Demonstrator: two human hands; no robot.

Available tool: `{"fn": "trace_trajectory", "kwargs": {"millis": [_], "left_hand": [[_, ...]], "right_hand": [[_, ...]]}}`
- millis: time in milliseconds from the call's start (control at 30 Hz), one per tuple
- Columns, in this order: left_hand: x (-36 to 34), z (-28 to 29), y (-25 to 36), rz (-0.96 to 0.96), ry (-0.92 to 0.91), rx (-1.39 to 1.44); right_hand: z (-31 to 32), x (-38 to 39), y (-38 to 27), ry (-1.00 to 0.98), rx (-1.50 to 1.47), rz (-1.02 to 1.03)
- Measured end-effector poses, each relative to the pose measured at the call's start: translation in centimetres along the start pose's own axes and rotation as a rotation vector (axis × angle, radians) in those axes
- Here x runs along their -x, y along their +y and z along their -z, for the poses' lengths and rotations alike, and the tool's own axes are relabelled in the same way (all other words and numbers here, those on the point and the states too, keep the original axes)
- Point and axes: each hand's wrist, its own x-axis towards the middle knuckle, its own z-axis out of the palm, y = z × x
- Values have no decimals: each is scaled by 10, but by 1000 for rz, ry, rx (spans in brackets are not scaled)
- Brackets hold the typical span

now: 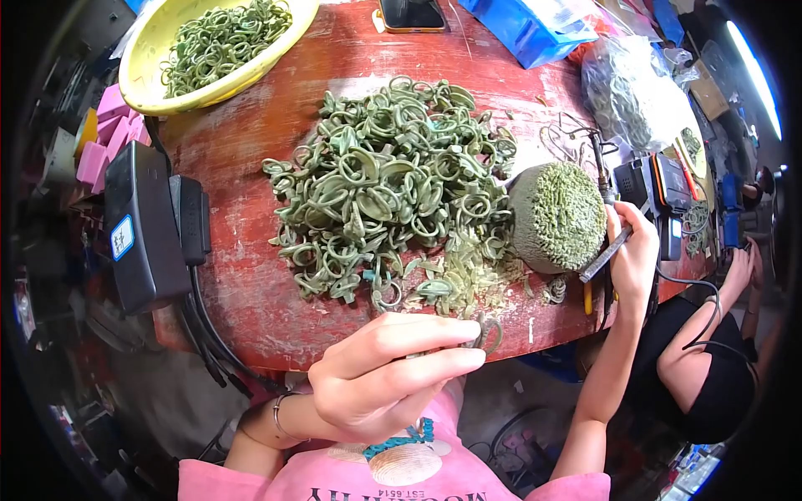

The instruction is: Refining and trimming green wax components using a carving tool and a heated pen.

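Ring [487, 331] half hidden behind left hand [386, 376] (fingers pinched).

— What colour are the looped plastic rings heaped [388, 179] on the worn wooden bench [251, 275]?

— Dull green, some paler; the bench is red, scuffed whitish in patches.

— And the round plastic bowl [154, 83]?

— Yellow — filled with the same green. Beside it, a black rectangular box [142, 225] with a blue-and-white label, and pink blocks [104, 138].
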Motion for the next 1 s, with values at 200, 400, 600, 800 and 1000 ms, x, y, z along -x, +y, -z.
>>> {"fn": "trace_trajectory", "kwargs": {"millis": [200, 400, 600, 800, 1000], "left_hand": [[3, -1, 2, 230, 147, 40], [3, 13, 2, 89, 77, -78], [5, 17, 8, 110, 52, 9], [6, 21, 4, 47, 39, 9], [5, 23, 3, 75, 43, 4]], "right_hand": [[0, 20, -30, 336, -130, 91], [7, 79, -83, -172, -832, 432], [11, 89, -96, -646, -1106, 482], [6, 98, -104, -408, -987, 234], [6, 93, -109, -383, -997, 242]]}}
